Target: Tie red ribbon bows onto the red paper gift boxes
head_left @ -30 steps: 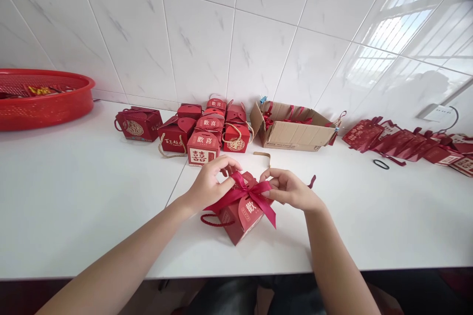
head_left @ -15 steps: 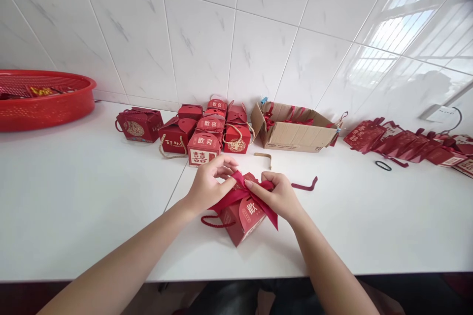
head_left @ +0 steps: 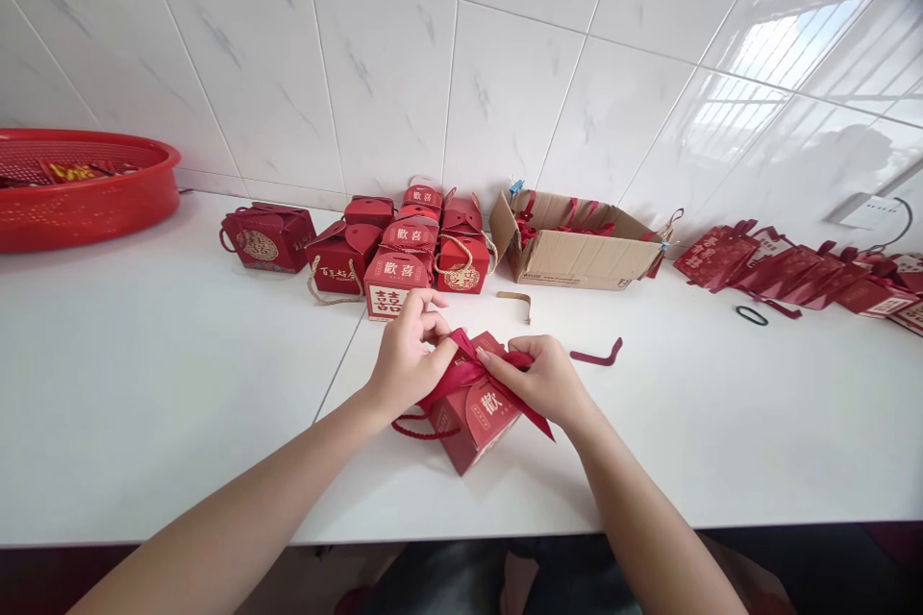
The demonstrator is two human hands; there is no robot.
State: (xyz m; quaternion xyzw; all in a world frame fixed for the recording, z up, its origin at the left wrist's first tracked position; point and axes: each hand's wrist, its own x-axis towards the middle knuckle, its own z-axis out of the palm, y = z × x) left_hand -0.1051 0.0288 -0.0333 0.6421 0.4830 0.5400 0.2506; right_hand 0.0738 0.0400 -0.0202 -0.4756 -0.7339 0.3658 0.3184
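Observation:
A red gift box (head_left: 468, 428) with gold lettering stands turned at an angle near the table's front edge, its corded handle looping out to the left. Across its top lies a wide red ribbon (head_left: 530, 413) with a crossing or loop at the middle and a pointed tail hanging to the right. My left hand (head_left: 412, 346) pinches the ribbon at the left of the crossing, thumb against fingers. From the right, my right hand (head_left: 542, 373) presses thumb and fingers closed on the ribbon by the crossing. The hands partly hide the ribbon's loops.
Behind are several red gift boxes (head_left: 396, 271) and a cardboard box (head_left: 587, 259) holding red ribbon pieces. A red plastic basket (head_left: 144, 202) stands far left. To the right are more red boxes (head_left: 721, 255), a black band (head_left: 751, 315) and a dark red strip (head_left: 598, 356).
The ribbon's loop above the crossing is narrower, and its right tail has swung slightly outward. Both hands keep hold of it; the gift box stays put.

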